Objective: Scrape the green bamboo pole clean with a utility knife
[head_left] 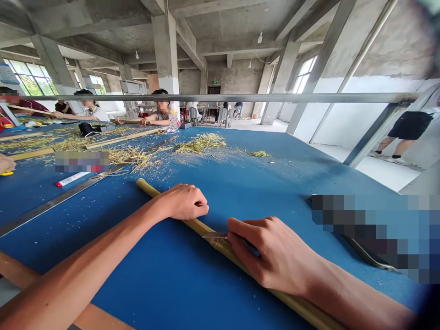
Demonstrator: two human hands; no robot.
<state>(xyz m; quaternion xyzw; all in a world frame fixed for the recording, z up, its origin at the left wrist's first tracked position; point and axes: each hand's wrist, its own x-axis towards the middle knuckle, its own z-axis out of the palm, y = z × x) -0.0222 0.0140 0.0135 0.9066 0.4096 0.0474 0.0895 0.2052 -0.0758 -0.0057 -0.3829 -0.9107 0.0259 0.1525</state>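
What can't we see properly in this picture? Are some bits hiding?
In the head view:
- The blade: its far part is hidden by the right hand.
- The bamboo pole: the part under the left hand is covered, and its lower end is cut off by the bottom edge.
- The right blur patch hides whatever lies there, except a metal edge.
- The left blur patch hides whatever lies on the table.

Left hand [182,202] curled into a fist, right hand [271,256] arched, forearms [79,270] angled inward.
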